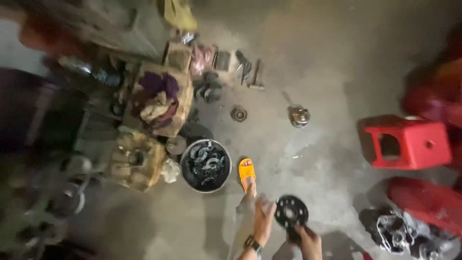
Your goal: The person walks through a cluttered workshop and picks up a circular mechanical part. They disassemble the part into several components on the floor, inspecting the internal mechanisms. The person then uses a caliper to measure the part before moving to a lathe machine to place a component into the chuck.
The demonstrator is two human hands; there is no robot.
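Disc held between both hands over the workshop floor

The right hand (308,238) gripped the dark, holed disc (290,212) by its lower edge, fingers closed on it, while the left hand (263,219) lay open with its fingers against the disc's 9 o'clock rim. The step looked like turning or inspecting the part, though blur made the grip hard to read. At 10 o'clock from the disc stood a metal bowl (205,165) of dark curved parts, just past the foot in an orange sandal (247,173); a red stool (404,141) stood at 2 o'clock. A next move would call for firmer left-hand support on the rim.
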